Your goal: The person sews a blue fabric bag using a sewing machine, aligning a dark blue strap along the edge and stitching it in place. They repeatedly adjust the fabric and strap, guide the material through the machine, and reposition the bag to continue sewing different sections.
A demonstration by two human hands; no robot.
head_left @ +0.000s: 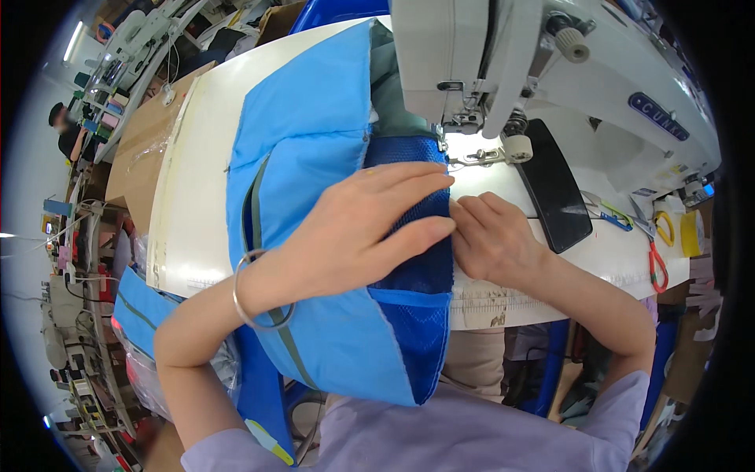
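A light blue sewn fabric piece (303, 177) with a dark blue mesh panel (421, 315) lies across the sewing table and hangs over its front edge. Its right edge runs up to the presser foot (442, 146) of a white sewing machine (440, 55). My left hand (370, 220) rests on top of the fabric and mesh, fingers stretched out toward that edge just in front of the foot. My right hand (497, 240) is closed at the same edge, its curled fingers pinching the fabric. The fingertips are partly hidden.
Right of the needle area lies a dark flat plate (554, 189). Beyond it are red-handled scissors (657, 263), small snips (617, 219) and a yellow tape roll (692, 234). More blue fabric (141, 307) sits at lower left. Cardboard (145, 145) flanks the table, and a person (69, 134) is far left.
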